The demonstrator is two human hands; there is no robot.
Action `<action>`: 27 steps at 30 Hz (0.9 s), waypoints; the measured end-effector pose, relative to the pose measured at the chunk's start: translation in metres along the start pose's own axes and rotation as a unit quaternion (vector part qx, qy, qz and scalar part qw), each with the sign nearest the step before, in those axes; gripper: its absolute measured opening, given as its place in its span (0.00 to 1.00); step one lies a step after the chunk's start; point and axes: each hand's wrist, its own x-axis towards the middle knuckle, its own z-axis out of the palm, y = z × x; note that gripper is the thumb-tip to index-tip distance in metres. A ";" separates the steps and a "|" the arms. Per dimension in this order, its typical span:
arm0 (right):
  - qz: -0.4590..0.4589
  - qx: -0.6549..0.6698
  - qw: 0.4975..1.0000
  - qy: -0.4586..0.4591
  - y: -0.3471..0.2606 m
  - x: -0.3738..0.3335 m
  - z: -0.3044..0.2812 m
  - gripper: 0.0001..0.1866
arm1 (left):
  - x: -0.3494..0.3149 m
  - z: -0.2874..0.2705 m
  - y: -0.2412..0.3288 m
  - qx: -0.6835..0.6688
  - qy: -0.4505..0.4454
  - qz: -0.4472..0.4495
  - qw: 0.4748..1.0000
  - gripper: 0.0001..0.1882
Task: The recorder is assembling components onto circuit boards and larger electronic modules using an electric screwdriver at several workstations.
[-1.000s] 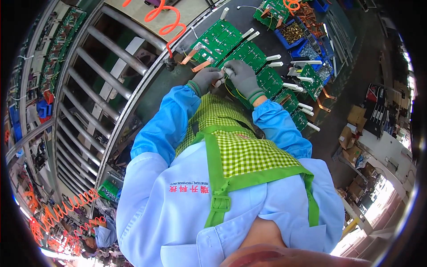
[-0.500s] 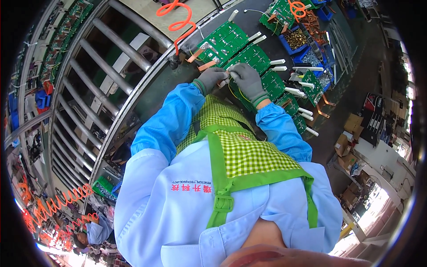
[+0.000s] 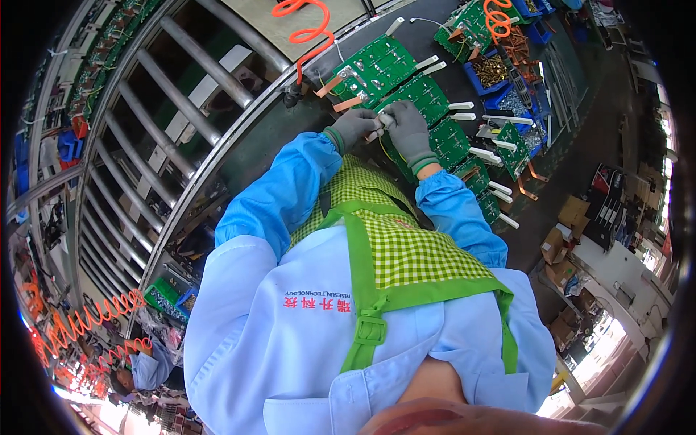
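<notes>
My left hand (image 3: 353, 129) and my right hand (image 3: 407, 132), both in grey gloves, meet at the near edge of a row of green circuit boards. Their fingertips are closed together around something small and pale that the gloves mostly cover; its kind cannot be made out. A yellow-green wire (image 3: 386, 147) runs down beside my right hand. Just beyond the fingers lies a green circuit board (image 3: 417, 100) with white strips sticking out at its right end. Farther off, another circuit board (image 3: 375, 65) carries copper-coloured bars (image 3: 346, 104) at its left end.
Blue bins (image 3: 487, 71) of brass and silver small parts stand right of the boards, near a dark hand tool (image 3: 519, 87). An orange coiled hose (image 3: 312, 35) hangs at the far side. A roller conveyor (image 3: 174, 109) runs along the left. Cardboard boxes (image 3: 562, 246) sit at the right.
The view has shifted slightly, so the boards and hands appear a little farther right. Both hands stay together with fingers closed; their grip looks nearly the same.
</notes>
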 end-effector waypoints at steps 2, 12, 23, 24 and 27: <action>0.044 -0.072 0.996 -0.015 -0.004 0.002 0.002 0.10 | -0.005 0.001 0.000 0.034 0.000 -0.011 0.999 0.09; 0.133 -0.119 0.977 -0.115 -0.020 0.016 -0.013 0.18 | -0.003 0.006 -0.004 0.003 0.037 0.014 0.999 0.11; 0.016 0.074 0.996 0.049 -0.011 -0.018 -0.009 0.14 | 0.000 -0.003 -0.008 -0.030 0.013 -0.011 0.999 0.13; 0.018 0.114 0.990 0.078 -0.006 -0.019 -0.005 0.15 | 0.005 -0.002 -0.010 -0.045 0.027 -0.019 0.998 0.14; -0.015 -0.003 0.999 0.038 0.007 -0.024 -0.003 0.17 | 0.000 0.005 0.004 -0.025 0.013 -0.053 0.998 0.14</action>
